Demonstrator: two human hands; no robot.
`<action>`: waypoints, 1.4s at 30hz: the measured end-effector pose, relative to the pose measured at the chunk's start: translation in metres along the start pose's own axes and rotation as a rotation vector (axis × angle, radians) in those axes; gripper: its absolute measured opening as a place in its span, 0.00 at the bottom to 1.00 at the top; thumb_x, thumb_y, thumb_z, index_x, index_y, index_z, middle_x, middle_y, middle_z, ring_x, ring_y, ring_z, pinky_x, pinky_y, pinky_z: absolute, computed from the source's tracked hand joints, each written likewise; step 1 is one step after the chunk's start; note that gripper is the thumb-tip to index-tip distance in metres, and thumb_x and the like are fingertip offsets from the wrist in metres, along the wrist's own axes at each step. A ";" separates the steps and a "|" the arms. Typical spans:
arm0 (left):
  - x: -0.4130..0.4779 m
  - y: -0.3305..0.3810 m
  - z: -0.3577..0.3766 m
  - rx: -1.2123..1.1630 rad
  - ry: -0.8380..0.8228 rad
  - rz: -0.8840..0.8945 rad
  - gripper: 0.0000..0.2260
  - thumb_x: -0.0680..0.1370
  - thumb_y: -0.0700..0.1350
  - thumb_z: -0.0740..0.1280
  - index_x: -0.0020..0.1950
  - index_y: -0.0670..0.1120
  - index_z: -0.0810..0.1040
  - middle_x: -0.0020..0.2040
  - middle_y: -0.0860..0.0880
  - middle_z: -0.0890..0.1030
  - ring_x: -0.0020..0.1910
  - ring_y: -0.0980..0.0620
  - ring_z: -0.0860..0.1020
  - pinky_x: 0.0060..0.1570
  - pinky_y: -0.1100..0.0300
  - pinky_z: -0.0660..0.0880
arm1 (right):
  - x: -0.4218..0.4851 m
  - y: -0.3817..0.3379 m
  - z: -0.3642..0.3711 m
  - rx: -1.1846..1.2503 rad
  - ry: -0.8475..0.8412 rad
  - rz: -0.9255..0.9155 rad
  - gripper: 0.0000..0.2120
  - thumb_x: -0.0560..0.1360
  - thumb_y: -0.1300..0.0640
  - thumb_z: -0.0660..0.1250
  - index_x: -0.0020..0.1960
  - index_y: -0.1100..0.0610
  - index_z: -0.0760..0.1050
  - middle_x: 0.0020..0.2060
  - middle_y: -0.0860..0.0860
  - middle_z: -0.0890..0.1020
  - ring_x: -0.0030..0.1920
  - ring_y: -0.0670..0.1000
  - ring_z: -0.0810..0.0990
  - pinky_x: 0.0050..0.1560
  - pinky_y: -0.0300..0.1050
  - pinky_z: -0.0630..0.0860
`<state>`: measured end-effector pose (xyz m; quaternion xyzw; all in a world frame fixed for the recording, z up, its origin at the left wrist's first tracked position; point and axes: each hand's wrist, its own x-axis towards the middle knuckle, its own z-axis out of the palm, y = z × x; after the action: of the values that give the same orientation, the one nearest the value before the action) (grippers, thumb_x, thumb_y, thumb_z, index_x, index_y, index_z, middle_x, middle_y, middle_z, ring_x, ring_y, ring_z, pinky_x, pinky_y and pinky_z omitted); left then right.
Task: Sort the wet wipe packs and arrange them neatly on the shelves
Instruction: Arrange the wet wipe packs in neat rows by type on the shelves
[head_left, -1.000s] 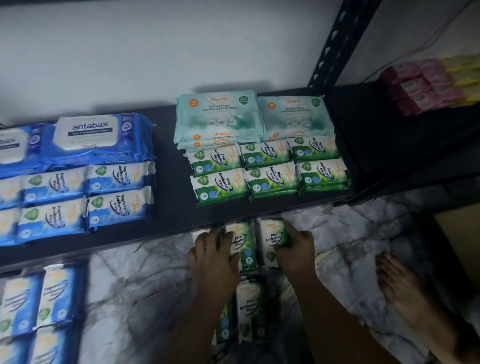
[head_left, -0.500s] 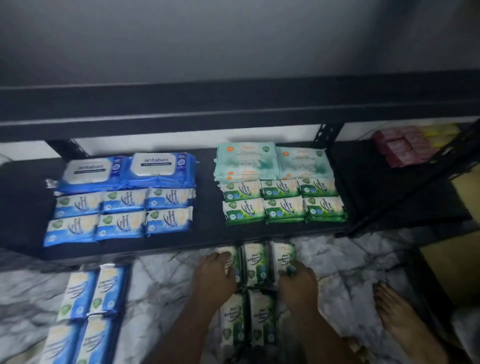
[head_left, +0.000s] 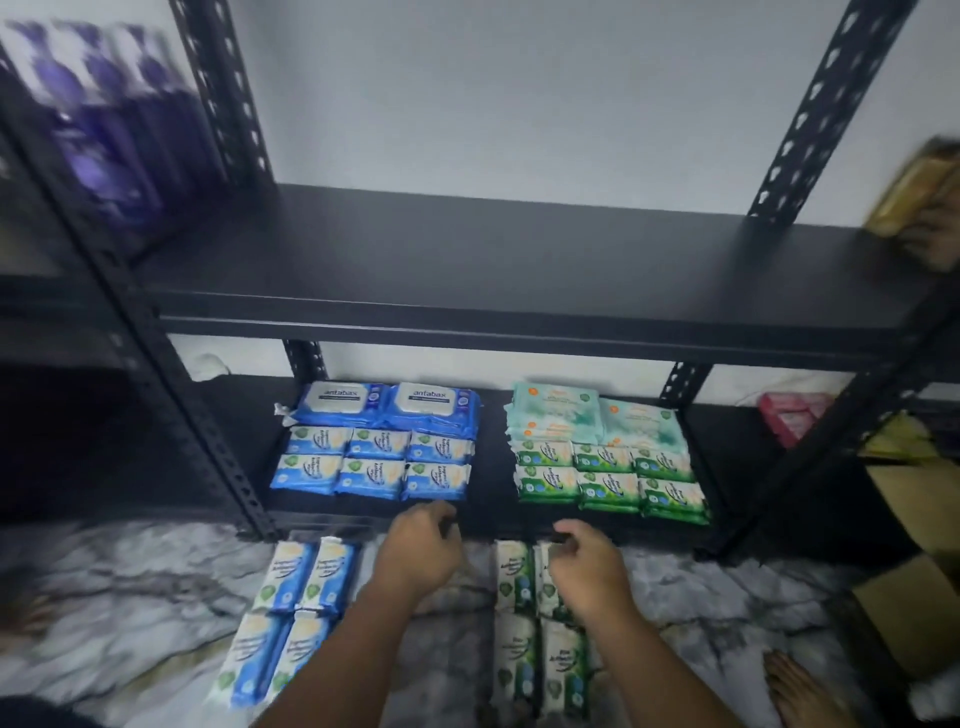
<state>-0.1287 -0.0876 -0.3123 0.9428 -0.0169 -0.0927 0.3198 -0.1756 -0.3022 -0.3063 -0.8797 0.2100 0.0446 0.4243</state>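
On the bottom shelf (head_left: 493, 467), small blue wipe packs (head_left: 374, 462) lie in two rows in front of two large blue Antabax packs (head_left: 384, 405). To their right, small green wipe packs (head_left: 608, 478) lie in front of large teal packs (head_left: 592, 415). More blue packs (head_left: 291, 613) and green packs (head_left: 514, 623) lie on the marble floor. My left hand (head_left: 421, 551) hovers at the shelf's front edge, fingers curled, nothing in it. My right hand (head_left: 587, 566) hangs over the floor's green packs with curled fingers; its grip is hidden.
A bare black upper shelf (head_left: 467, 270) juts out above. Purple bottles (head_left: 104, 130) stand upper left, a yellow item (head_left: 919, 192) upper right. Pink packs (head_left: 789, 415) lie on the neighbouring shelf. A cardboard box (head_left: 914, 597) and a bare foot (head_left: 795, 691) are at right.
The view has pulled back and tilted up, so the upper shelf shows. Both hands have lifted off the green packs on the floor and moved apart toward the shelf edge.
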 end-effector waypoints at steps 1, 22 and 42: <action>-0.002 0.001 -0.009 -0.013 0.015 0.002 0.13 0.77 0.50 0.64 0.58 0.48 0.82 0.54 0.47 0.84 0.55 0.46 0.81 0.54 0.57 0.77 | -0.001 -0.008 -0.002 -0.001 -0.006 -0.019 0.18 0.77 0.60 0.64 0.65 0.54 0.78 0.54 0.53 0.81 0.49 0.54 0.82 0.48 0.45 0.78; 0.203 -0.071 -0.041 -0.117 0.077 -0.135 0.19 0.80 0.49 0.65 0.71 0.48 0.73 0.65 0.44 0.79 0.59 0.43 0.79 0.58 0.56 0.74 | 0.193 -0.094 0.096 0.038 -0.118 -0.041 0.16 0.78 0.57 0.67 0.66 0.55 0.78 0.47 0.48 0.77 0.47 0.49 0.76 0.50 0.42 0.68; 0.313 -0.120 0.003 0.041 0.294 -0.209 0.15 0.77 0.58 0.71 0.52 0.47 0.80 0.46 0.49 0.80 0.46 0.47 0.79 0.43 0.56 0.74 | 0.319 -0.081 0.186 0.466 -0.210 0.175 0.18 0.74 0.49 0.73 0.63 0.48 0.74 0.54 0.49 0.84 0.49 0.50 0.84 0.46 0.48 0.80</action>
<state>0.1744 -0.0225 -0.4390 0.9492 0.1262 0.0135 0.2880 0.1656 -0.2210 -0.4472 -0.7272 0.2448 0.1225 0.6294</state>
